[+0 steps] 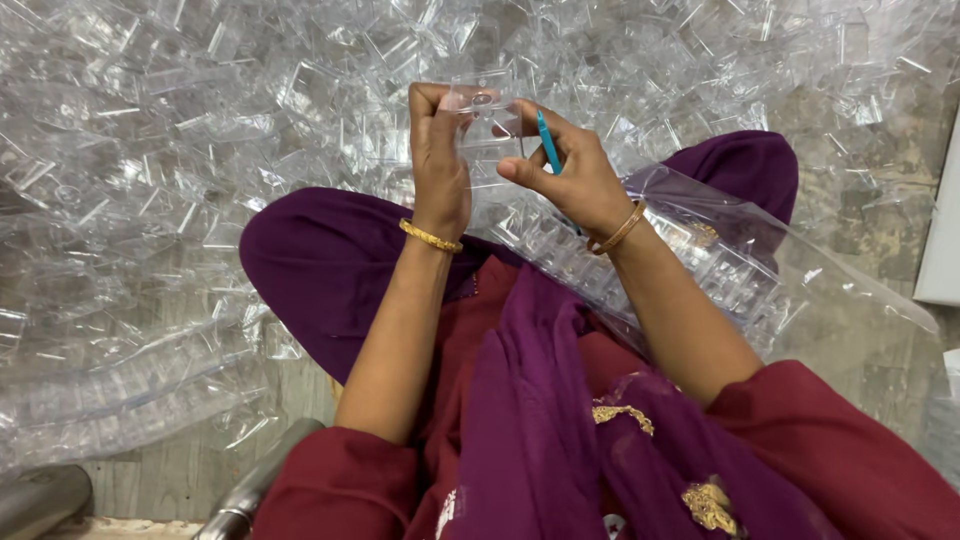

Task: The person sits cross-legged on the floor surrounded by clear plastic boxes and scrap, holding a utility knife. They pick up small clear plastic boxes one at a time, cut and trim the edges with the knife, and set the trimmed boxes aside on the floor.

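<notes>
A huge heap of clear plastic pieces [200, 120] covers the floor across the far side and the left of the scene, spreading from edge to edge. Nearer lies the person's lap in purple cloth [330, 270], with the maroon sleeves at the near edge. Over the right knee rests a long clear plastic bag [720, 260] packed with stacked clear pieces, running from the middle toward the right. At the near left corner two grey metal tubes [250, 490] lie on the floor. A gold bangle [430, 236] sits on the left wrist. The left hand [438, 160] is closed around a small clear plastic piece [483, 110], fingers curled over its left edge, holding it up in front of the heap, far of the lap. The right hand [570, 175] grips a thin blue tool [548, 143] between thumb and fingers, just beside the piece's right side; I cannot tell whether the tip touches it
</notes>
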`<control>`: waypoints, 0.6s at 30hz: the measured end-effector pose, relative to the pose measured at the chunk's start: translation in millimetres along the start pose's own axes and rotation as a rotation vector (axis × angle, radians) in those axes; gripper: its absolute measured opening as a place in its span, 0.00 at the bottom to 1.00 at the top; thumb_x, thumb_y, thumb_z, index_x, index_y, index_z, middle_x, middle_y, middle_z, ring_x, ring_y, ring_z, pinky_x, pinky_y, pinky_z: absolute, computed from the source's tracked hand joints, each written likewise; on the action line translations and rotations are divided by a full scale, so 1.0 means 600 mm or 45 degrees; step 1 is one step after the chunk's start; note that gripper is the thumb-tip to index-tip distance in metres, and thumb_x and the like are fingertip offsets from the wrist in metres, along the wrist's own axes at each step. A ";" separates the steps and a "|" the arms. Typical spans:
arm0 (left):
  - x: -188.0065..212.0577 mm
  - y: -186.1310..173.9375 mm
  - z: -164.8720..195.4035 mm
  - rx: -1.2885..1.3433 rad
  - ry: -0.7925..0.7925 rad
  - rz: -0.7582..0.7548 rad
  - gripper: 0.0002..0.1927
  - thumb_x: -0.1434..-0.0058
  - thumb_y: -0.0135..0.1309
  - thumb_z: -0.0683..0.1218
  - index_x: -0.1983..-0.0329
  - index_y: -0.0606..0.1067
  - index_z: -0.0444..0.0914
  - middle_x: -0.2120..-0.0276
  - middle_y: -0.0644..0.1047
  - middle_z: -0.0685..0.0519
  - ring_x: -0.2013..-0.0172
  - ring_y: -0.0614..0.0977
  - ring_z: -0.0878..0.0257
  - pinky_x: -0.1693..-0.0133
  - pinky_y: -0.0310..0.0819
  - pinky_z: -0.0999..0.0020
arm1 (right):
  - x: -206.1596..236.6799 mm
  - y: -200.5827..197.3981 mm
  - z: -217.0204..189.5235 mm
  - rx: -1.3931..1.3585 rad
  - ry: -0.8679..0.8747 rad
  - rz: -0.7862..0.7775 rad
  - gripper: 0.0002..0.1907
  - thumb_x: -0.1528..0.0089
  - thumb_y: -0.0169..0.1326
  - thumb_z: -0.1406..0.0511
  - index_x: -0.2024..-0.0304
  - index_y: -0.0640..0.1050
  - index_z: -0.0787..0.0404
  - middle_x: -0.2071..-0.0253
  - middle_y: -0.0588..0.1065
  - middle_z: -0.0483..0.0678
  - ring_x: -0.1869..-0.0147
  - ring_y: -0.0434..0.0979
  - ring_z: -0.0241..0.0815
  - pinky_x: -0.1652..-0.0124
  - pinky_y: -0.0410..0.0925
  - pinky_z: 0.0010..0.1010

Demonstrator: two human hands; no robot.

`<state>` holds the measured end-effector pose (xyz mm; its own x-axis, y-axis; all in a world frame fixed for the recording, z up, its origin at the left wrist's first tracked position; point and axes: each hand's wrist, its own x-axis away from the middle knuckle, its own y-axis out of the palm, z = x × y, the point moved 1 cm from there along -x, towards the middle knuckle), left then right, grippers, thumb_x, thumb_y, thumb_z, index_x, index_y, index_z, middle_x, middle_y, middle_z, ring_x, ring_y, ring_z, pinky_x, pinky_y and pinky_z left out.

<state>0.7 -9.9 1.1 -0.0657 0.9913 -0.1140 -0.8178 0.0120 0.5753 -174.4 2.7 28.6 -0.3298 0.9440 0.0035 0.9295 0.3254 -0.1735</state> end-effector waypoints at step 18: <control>-0.046 -0.042 -0.024 0.164 -0.221 -0.175 0.08 0.28 0.58 0.45 0.55 0.71 0.38 0.54 0.80 0.50 0.51 0.80 0.64 0.43 0.74 0.66 | -0.002 -0.009 -0.013 0.232 -0.061 0.019 0.40 0.38 0.68 0.56 0.29 0.69 0.67 0.46 0.76 0.49 0.59 0.71 0.27 0.55 0.69 0.19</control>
<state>15.0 -39.5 -21.7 0.1491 0.9867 -0.0641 -0.7318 0.1537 0.6640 -178.0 0.3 37.2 -0.3275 0.9437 -0.0466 0.8908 0.2919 -0.3483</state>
